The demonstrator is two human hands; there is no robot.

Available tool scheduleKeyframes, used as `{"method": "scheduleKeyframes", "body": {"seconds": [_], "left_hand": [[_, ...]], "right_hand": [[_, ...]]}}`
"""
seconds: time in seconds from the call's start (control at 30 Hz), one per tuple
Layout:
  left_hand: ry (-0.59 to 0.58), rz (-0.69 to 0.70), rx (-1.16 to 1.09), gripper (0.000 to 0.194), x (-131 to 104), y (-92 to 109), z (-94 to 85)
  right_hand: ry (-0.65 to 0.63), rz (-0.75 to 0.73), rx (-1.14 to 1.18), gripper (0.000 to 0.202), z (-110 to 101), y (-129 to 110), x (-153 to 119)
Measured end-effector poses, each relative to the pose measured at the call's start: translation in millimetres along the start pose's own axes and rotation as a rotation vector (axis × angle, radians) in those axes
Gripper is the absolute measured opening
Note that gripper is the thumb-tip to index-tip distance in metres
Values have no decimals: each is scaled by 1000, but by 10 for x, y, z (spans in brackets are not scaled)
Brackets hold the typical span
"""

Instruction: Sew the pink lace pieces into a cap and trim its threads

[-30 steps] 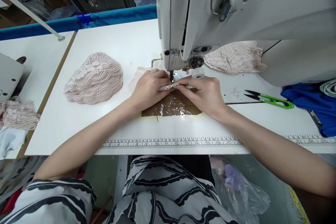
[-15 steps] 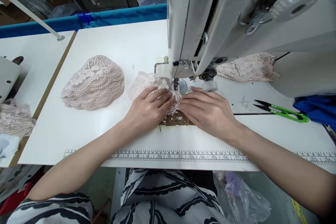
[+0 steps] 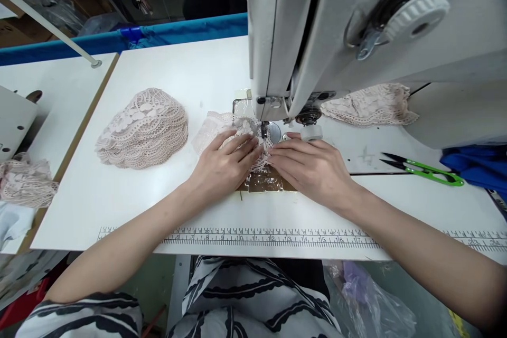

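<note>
A piece of pale pink lace lies under the presser foot of a sewing machine. My left hand rests palm down on the lace, its fingers stretched and a little spread, left of the foot. From the other side, my right hand reaches in with straight fingers lying flat, their tips touching the lace edge just right of the foot. Both thumbs are mostly hidden. The lace between the fingertips is partly covered, and the needle itself is hard to make out.
Left of my hands sits a heap of lace pieces. More lace lies behind the machine head. Green thread snips and a blue cloth are at the right. A ruler strip runs along the table's front edge.
The camera view has shifted slightly. Both hands keep nearly the same place on the lace. At the back, the person in striped clothing has left view; another person's hand and dark clothing appear.
</note>
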State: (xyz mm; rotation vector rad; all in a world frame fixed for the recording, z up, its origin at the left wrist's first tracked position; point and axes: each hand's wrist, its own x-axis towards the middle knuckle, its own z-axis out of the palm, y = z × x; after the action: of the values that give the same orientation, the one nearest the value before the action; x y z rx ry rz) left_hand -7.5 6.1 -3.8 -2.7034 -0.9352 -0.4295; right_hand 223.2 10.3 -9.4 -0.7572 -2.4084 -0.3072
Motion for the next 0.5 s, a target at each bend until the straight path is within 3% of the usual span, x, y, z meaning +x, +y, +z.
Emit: {"method": "scheduleKeyframes", "body": {"seconds": [0.5], "left_hand": [[-24, -53, -21, 34, 33, -90, 69]], "right_hand": [[-9, 40, -9, 19, 83, 51, 10]]}}
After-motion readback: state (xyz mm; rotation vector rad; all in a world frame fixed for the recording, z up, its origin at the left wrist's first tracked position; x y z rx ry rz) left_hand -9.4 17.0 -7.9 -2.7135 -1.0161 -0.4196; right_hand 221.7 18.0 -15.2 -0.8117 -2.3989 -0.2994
